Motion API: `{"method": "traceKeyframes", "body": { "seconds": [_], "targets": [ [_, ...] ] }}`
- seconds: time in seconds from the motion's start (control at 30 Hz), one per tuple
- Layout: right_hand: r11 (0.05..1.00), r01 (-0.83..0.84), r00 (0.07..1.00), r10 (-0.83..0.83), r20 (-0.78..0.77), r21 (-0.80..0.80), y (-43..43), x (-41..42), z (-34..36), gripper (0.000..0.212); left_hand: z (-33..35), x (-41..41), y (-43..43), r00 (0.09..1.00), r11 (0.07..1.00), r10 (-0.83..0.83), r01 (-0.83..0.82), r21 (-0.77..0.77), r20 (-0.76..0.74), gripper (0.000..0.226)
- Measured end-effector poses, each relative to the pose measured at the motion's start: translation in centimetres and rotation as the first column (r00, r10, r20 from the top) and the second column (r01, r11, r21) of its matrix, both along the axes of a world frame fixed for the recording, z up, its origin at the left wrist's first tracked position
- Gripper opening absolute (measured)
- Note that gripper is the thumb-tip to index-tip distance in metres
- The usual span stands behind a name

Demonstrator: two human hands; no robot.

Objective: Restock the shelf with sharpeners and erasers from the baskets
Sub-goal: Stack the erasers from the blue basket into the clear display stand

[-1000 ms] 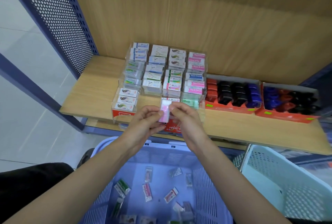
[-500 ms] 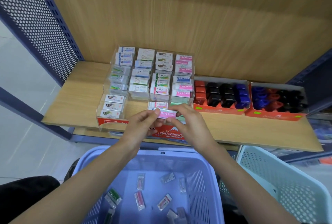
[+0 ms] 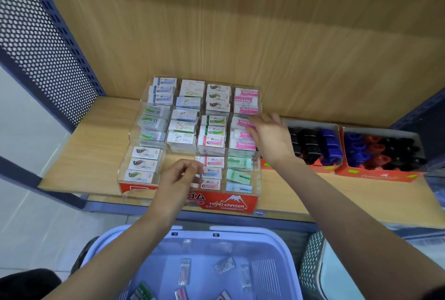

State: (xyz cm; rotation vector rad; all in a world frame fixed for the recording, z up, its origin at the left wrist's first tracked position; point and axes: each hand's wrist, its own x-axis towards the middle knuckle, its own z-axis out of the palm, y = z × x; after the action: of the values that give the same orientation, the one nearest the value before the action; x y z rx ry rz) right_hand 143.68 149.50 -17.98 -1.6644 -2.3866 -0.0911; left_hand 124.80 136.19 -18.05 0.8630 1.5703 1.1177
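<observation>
The right hand (image 3: 272, 138) is pressing its outstretched fingers onto a pink eraser (image 3: 240, 122) in the right-hand column of the clear display tray (image 3: 228, 202), while the left hand (image 3: 178, 179), fingertips bunched against the thumb so I cannot tell whether it is pinching anything, is hovering over the front row, and loose erasers (image 3: 184, 270) are lying in the blue basket (image 3: 115, 239) below the shelf (image 3: 96, 145).

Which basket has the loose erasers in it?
The blue basket, bottom middle: wrapped erasers lie scattered on its floor. The white basket beside it shows none in the part we can see.
</observation>
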Motion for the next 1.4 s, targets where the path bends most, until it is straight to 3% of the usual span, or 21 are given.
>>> {"method": "traceKeyframes", "body": {
  "seconds": [0.07,0.13,0.27,0.37,0.43,0.53,0.6,0.67,0.73,0.77,0.83,0.9,0.97,1.03,1.1,1.13,1.2,1.27,1.33,1.4],
  "targets": [
    [0.992,0.063,0.994,-0.072,0.078,0.112,-0.1,-0.1,-0.4,0.019,-0.4,-0.4,-0.2,1.0,1.0,0.006,-0.006,-0.006,0.022,0.022],
    [0.98,0.136,0.985,-0.15,0.089,0.148,-0.2,-0.4,-0.7,0.026,-0.6,-0.7,-0.4,1.0,1.0,0.001,-0.001,-0.006,0.026,0.021],
    [0.983,0.162,0.987,-0.163,0.009,0.087,-0.1,-0.6,-0.6,0.03,-0.7,-1.2,-0.9,1.0,1.0,0.001,-0.002,0.016,0.031,0.021],
    [0.976,0.214,0.968,-0.206,-0.144,0.041,-1.1,-1.0,-0.2,0.033,-1.4,-1.9,-2.2,0.999,0.999,-0.021,0.024,0.045,-0.05,0.02],
    [0.98,0.153,0.953,-0.112,-0.283,0.13,-3.4,-1.3,-0.3,0.026,-2.1,-2.7,-3.8,0.994,0.997,-0.042,0.048,0.053,-0.105,0.019],
    [0.944,-0.196,0.907,0.278,-0.317,0.267,-9.3,-1.4,-1.2,0.02,-3.8,-4.0,-7.7,0.956,0.983,-0.168,0.182,0.035,-0.239,0.02],
    [0.837,-0.513,0.815,0.544,-0.2,0.189,-13.9,-1.0,-2.7,0.019,-5.7,-5.0,-10.5,0.871,0.941,-0.327,0.337,-0.037,-0.367,0.024],
    [0.722,-0.685,0.729,0.677,-0.101,-0.102,-17.5,-0.7,-5.0,0.022,-8.4,-6.1,-12.9,0.769,0.878,-0.471,0.456,-0.145,-0.433,0.025],
    [0.601,-0.571,0.764,0.639,-0.093,-0.559,-20.1,-0.2,-8.3,0.027,-11.2,-7.2,-14.8,0.689,0.818,-0.574,0.505,-0.274,-0.442,0.007],
    [0.53,-0.443,0.799,0.6,-0.049,-0.723,-21.0,0.2,-10.4,0.032,-12.6,-7.7,-15.6,0.634,0.774,-0.633,0.532,-0.343,-0.444,0.014],
    [0.392,-0.229,0.835,0.55,0.027,-0.891,-22.7,0.6,-13.5,0.052,-15.7,-8.9,-17.2,0.478,0.666,-0.743,0.604,-0.438,-0.47,0.042],
    [0.31,-0.1,0.834,0.545,0.09,-0.945,-24.3,0.4,-15.6,0.082,-20.0,-9.7,-19.2,0.22,0.485,-0.857,0.65,-0.585,-0.466,0.081],
    [0.293,-0.041,0.821,0.555,0.135,-0.955,-26.5,0.1,-17.2,0.102,-22.7,-9.7,-21.0,-0.002,0.368,-0.888,0.596,-0.714,-0.46,0.109],
    [0.405,-0.011,0.775,0.581,0.248,-0.914,-29.5,-0.3,-19.1,0.099,-24.0,-8.8,-22.7,-0.088,0.35,-0.874,0.566,-0.746,-0.478,0.121],
    [0.512,0.078,0.792,0.49,0.365,-0.856,-32.3,-0.4,-20.8,0.079,-24.0,-7.8,-23.2,-0.154,0.343,-0.856,0.543,-0.767,-0.493,0.109],
    [0.528,0.145,0.824,0.404,0.398,-0.837,-33.4,-0.4,-21.4,0.072,-24.0,-7.5,-23.3,-0.186,0.388,-0.814,0.531,-0.753,-0.55,0.089],
    [0.603,0.15,0.865,0.304,0.4,-0.783,-34.8,-0.4,-21.7,0.069,-24.5,-7.2,-23.7,-0.139,0.484,-0.768,0.513,-0.709,-0.625,0.053],
    [0.745,0.038,0.892,0.274,0.358,-0.666,-35.0,-0.5,-21.6,0.075,-25.2,-7.1,-24.1,-0.102,0.541,-0.74,0.496,-0.679,-0.665,0.047],
    [0.73,0.085,0.938,0.17,0.301,-0.679,-34.5,0.1,-21.9,0.076,-26.0,-7.3,-24.1,-0.06,0.58,-0.712,0.513,-0.633,-0.7,0.043],
    [0.62,0.12,0.987,0.009,0.159,-0.776,-34.3,0.1,-22.7,0.069,-25.4,-6.8,-23.1,0.12,0.649,-0.712,0.49,-0.582,-0.692,0.042]
  ]
}}
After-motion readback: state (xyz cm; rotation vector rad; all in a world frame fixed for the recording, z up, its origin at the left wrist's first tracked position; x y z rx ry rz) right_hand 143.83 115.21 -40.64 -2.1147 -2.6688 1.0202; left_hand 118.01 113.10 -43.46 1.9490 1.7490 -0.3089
